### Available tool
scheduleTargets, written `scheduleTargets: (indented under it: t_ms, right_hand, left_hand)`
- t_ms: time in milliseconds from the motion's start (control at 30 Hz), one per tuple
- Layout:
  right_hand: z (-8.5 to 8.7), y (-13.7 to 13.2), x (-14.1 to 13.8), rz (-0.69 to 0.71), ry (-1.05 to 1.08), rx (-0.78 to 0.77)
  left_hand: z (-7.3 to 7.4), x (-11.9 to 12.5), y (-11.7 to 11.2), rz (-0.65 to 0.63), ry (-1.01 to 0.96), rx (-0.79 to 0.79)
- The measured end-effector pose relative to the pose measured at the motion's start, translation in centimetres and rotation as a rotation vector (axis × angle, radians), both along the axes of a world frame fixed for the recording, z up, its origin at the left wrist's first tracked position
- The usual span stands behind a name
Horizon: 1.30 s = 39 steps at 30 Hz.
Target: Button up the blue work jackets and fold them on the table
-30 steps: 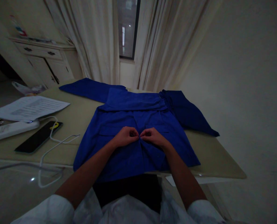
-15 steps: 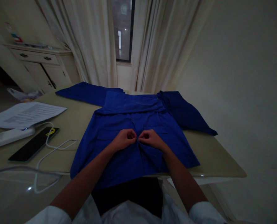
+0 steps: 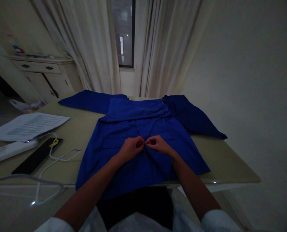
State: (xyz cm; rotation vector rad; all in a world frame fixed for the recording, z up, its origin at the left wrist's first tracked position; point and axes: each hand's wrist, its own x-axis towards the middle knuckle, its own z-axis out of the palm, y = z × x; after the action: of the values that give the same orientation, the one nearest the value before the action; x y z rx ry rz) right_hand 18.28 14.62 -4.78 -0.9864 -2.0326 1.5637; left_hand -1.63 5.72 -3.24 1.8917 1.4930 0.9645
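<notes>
A blue jacket (image 3: pixel 124 129) lies spread over the table, with its sleeves stretched out to the far left and far right. Two flap pockets show on its front. At the middle of the front opening, my left hand (image 3: pixel 133 146) pinches the jacket's edge between thumb and fingertips. Close against it, almost touching, my right hand (image 3: pixel 160 145) pinches the opposite edge. A flap of cloth lifts and folds open just below the right fingers. Whatever small fastener may be between the fingertips is hidden.
To the left on the table (image 3: pixel 221 161) lie a printed sheet (image 3: pixel 29 124), a white power strip (image 3: pixel 13 151), a black phone (image 3: pixel 34 158) and a looping white cable (image 3: pixel 43 172) that hangs over the front edge. Curtains (image 3: pixel 90 48) and a cabinet (image 3: pixel 46 72) stand behind.
The view has shifted slightly. Both hands keep their pinch at the jacket's front opening, with only small finger movement, and the jacket lies as before.
</notes>
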Motion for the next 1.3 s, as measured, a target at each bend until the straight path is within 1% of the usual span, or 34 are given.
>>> scheduleTargets:
  t_ms: [67,133,233,367,467,700,833,967,1033,1100,1200,1300]
  right_hand:
    - [-0.2,-0.1,-0.1,0.012,-0.012,-0.002]
    - [-0.3,-0.3,-0.2,0.017,-0.025,0.032]
    - [-0.1,-0.9,-0.4,0.005,-0.053,0.171]
    - [0.5,-1.6,-0.6,0.021,-0.054,0.481]
    - [0.8,-2.0,-0.6,0.046,-0.039,0.636]
    - [1.0,-2.5,-0.6,0.007,-0.002,0.793]
    - [1.0,-2.8,-0.6,0.027,0.023,0.867]
    - [0.9,-2.9,-0.4,0.066,-0.030,1.016]
    - [0.8,-2.9,-0.3,0.080,-0.062,1.062]
    - [0.8,-2.9,-0.2,0.076,-0.074,1.063]
    - [0.9,-2.8,0.0,0.072,-0.065,1.055]
    - [1.0,-2.8,0.1,0.129,-0.081,1.074]
  left_hand:
    - [-0.7,-0.1,-0.1,0.025,-0.034,0.010]
    - [-1.4,-0.3,-0.1,0.035,-0.101,-0.002]
    - [-1.8,-0.5,0.2,0.033,-0.207,-0.063]
    - [-1.7,-0.6,0.3,0.052,-0.327,-0.148]
    - [-1.7,-0.7,0.3,0.035,-0.431,-0.184]
    - [-1.5,-0.7,0.2,0.040,-0.653,-0.254]
    - [-1.2,-0.7,0.2,0.055,-0.809,-0.363]
    - [-1.2,-0.7,0.3,0.052,-0.952,-0.470]
    - [-1.3,-0.7,0.4,0.060,-0.981,-0.484]
    - [-1.4,-0.6,0.3,0.064,-0.978,-0.473]
    - [-1.5,-0.5,0.4,0.069,-0.920,-0.434]
    - [-1.5,-0.4,0.4,0.087,-0.842,-0.403]
